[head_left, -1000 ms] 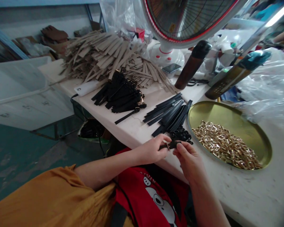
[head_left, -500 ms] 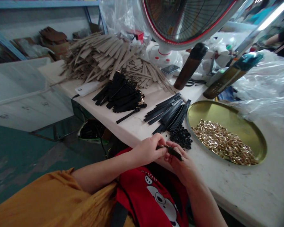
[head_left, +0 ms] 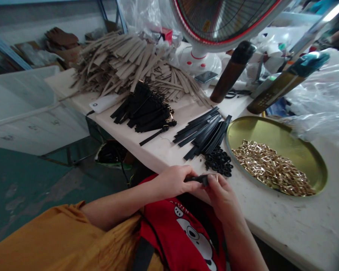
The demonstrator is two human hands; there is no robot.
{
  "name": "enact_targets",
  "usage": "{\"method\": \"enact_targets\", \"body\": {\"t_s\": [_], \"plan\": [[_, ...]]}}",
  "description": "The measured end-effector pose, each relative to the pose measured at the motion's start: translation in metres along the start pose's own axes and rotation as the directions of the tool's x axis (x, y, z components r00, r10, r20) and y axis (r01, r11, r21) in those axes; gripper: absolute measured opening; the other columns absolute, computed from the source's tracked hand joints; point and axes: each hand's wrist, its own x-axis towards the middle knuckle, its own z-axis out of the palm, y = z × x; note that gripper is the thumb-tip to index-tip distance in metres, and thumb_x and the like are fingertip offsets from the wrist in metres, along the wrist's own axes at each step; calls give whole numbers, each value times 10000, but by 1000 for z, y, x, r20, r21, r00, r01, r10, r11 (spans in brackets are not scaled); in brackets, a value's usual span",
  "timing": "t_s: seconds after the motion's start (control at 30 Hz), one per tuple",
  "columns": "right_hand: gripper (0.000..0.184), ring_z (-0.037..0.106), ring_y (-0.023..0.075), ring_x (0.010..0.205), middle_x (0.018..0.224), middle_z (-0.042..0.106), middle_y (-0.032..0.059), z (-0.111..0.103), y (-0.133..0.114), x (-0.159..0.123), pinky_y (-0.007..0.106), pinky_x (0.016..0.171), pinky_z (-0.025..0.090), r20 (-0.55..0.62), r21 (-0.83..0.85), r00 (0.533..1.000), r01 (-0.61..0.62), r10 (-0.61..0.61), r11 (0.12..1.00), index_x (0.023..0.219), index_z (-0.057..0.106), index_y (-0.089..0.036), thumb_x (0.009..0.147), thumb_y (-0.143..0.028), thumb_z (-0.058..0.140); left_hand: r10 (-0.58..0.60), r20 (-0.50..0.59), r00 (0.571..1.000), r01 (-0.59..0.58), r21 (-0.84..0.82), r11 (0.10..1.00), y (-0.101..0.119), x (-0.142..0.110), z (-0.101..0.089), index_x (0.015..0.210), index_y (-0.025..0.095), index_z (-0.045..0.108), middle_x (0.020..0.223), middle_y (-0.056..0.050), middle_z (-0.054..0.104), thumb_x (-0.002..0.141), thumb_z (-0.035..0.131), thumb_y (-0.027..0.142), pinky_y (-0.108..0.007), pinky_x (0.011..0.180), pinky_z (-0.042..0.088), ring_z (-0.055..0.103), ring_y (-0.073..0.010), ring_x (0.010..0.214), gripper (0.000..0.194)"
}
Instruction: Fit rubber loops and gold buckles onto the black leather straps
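Between my two hands, at the table's front edge, is a short black strap. My left hand is closed on its left part. The fingers of my right hand pinch its right end, where a small bit of gold metal shows; its exact shape is hard to make out. Just beyond lie a heap of small black loops and a fan of flat black strips. Farther left is a pile of black straps with gold buckles. A round gold-coloured tray holds many gold buckles.
Beige strips are heaped at the back left, beside a white fan. Two dark bottles, one brown and one teal-topped, stand behind the tray. Clear plastic lies at right. A white bin stands left.
The strap was turned and bent down over the right fingers half a second ago; now it lies level between both hands. My right fingers have shifted to its end. The view has moved slightly.
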Motion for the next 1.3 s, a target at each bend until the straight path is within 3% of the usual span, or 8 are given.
{"method": "enact_targets", "body": {"t_s": [0.1,0.2,0.37,0.57,0.73,1.0,1.17,1.3], "plan": [[241,516,91,542,608,522,-56,1,-1,0,207,535,435,-90,-200,985,124,-145,972,774,494,-208,689,-362,659,6,30,1000,-4,-83,997,2,2,3,977,155,582,894,-25,632,777,538,379,-222,679,400,556,-141,785,304],[278,503,94,514,619,516,-53,-1,-2,-1,216,505,429,-2,-287,988,148,-155,946,918,508,-213,727,-390,603,-34,49,998,41,-155,987,-2,5,8,1011,156,564,898,-32,633,766,552,344,-225,666,412,566,-137,758,309],[243,437,90,440,535,453,-62,-4,3,-1,205,419,362,48,-388,985,171,-166,906,855,505,-197,766,-420,537,-122,210,970,201,-410,890,-16,8,12,1045,126,521,832,-30,626,742,569,295,-223,604,434,569,-99,611,351],[212,545,148,551,676,563,10,2,13,-2,271,532,432,-15,-662,919,286,-394,693,870,501,-191,800,-391,483,-197,239,951,305,-606,735,-25,9,19,892,111,544,751,-28,629,709,595,227,-227,613,439,582,-90,585,223],[196,541,153,545,636,575,6,-5,10,-5,256,519,407,162,-778,922,339,-353,529,839,513,-193,815,-379,454,-250,209,945,326,-557,764,-26,7,22,929,98,554,717,-36,642,708,588,210,-221,604,443,590,-96,578,250],[135,554,170,578,663,600,13,-12,4,-9,273,537,390,358,-829,907,418,-222,371,820,507,-214,830,-324,428,-161,259,952,252,-367,895,-22,1,18,1010,95,580,780,-49,649,749,504,188,-208,593,454,599,-110,637,288],[108,562,168,615,705,615,12,-16,2,-10,269,557,412,428,-780,891,447,-149,437,812,517,-224,824,-291,434,-131,309,942,227,-301,926,-20,-1,18,1036,103,587,796,-49,644,773,455,179,-204,604,457,604,-111,648,304],[110,557,171,622,700,611,13,-20,6,-12,276,565,411,394,-773,905,421,-162,474,809,528,-218,812,-304,458,-120,292,949,180,-188,966,-17,0,20,1019,115,598,813,-53,646,784,443,197,-214,613,455,602,-118,647,293]]}}
